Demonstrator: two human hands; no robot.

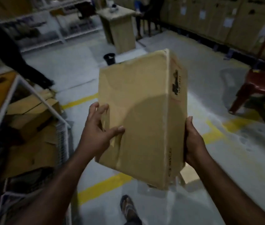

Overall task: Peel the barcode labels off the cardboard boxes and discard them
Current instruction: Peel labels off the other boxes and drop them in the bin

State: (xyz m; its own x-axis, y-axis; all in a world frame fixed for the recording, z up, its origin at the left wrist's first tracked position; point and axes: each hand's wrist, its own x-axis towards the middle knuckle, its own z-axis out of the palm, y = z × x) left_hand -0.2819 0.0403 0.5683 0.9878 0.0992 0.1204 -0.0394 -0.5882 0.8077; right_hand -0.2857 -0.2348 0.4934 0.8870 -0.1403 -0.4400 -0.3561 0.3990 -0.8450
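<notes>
At the left edge a white wire rack (14,101) holds flattened cardboard (31,111), and above it a person in dark clothing (6,46) leans in from the upper left corner. A small black bin (109,58) stands on the grey floor (73,65) further back, with a tall upright carton (120,28) behind it.

The left hand (99,132) grips the cardboard box (142,120) at its lower left edge, the thumb pressed flat on the broad front face and the fingers spread round the left side. The box is off the floor between both hands, standing on end and tilted, its top leaning away from the camera. Its narrow right face carries dark print (176,83), too blurred to read. The right hand (193,143) clasps the lower right edge, thumb pointing up along the side, its fingers hidden behind the box.

Below the box a sandalled foot (129,208) stands beside yellow floor lines (102,185). A red plastic chair (261,88) stands at the right edge, in front of stacked cartons (218,21) along the wall.
</notes>
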